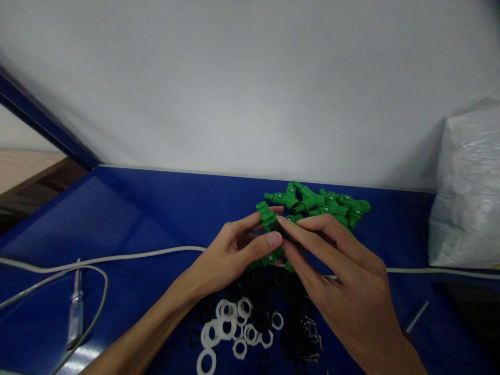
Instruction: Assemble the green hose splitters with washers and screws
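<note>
A green plastic hose fitting (pixel 266 214) is held up over the middle of the blue table. My left hand (pixel 238 250) is closed on it, with the thumb across its lower end. My right hand (pixel 332 255) pinches a small black part (pixel 278 227) against the fitting; the fingertips hide most of that part. Behind my hands is a pile of similar green fittings (pixel 328 203). Below them lie several white rings and nuts (pixel 226 327), and dark parts (pixel 260 284) whose shapes are hard to make out.
Several small screws (pixel 310 338) lie under my right forearm. A screwdriver (pixel 76 312) rests at the left beside a white cable (pixel 148 254) that crosses the table. A metal rod (pixel 417 316) pokes out on the right. One plastic-wrapped bundle (pixel 466 187) stands by the wall.
</note>
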The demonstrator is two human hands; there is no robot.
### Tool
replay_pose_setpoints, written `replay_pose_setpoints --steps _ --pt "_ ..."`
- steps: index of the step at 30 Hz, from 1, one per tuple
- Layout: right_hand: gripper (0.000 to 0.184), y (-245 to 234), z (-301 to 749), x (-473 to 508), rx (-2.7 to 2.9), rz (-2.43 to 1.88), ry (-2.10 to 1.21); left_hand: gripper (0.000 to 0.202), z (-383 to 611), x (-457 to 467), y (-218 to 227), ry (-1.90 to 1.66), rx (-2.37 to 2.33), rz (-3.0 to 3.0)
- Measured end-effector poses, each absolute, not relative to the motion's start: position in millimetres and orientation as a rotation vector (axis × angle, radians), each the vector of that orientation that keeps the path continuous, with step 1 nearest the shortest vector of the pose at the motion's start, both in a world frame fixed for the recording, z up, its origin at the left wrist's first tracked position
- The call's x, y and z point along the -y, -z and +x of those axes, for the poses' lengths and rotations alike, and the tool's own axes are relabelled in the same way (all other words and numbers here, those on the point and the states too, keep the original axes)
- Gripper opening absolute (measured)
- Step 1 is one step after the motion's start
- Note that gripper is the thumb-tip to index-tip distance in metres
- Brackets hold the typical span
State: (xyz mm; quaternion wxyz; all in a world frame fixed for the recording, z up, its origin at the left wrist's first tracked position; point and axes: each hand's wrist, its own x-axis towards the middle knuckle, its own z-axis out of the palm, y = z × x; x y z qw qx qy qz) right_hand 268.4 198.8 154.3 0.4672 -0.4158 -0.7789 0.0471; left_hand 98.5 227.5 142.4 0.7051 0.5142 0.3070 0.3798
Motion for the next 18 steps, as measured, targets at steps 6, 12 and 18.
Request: replay_pose_setpoints --steps 6,12,18 --pt "0.023 -154.4 266.9 -195.6 1.911 -0.958 -0.068 0.05 100.5 -225.0 -143.1 -0.853 -0.653 1.137" --pt "0.02 -153.0 268.1 -196.4 1.932 -0.931 -0.097 0.041 96.5 -226.3 -139.8 -0.898 -0.782 1.222" --pt "0.023 -151.7 270.2 -201.6 1.915 -0.989 -0.249 0.038 94.1 -232.2 -139.9 -0.922 -0.808 1.218"
